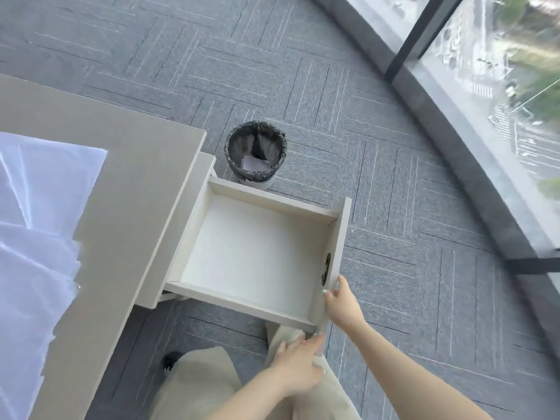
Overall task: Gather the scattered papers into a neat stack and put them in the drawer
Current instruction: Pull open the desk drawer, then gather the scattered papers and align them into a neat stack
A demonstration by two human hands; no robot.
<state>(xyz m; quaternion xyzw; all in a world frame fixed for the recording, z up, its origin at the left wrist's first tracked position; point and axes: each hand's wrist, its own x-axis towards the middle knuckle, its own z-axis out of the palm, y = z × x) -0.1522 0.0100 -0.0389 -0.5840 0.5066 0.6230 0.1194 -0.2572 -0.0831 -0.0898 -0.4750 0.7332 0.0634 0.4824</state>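
Both hands, left hand point(298, 363) and right hand point(341, 301), grip the open drawer point(333, 237) front, drawer extending rightward.

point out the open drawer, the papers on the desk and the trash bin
drawer point(257, 256): head view, bare inside bottom panel
papers point(39, 189): head view, top sheet on the desk, left edge of frame
trash bin point(233, 148): head view, black liner at its rim

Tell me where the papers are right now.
In the head view the papers lie spread on the desk at the far left, overlapping one another. None are in the open drawer to their right, which both hands hold by its front.
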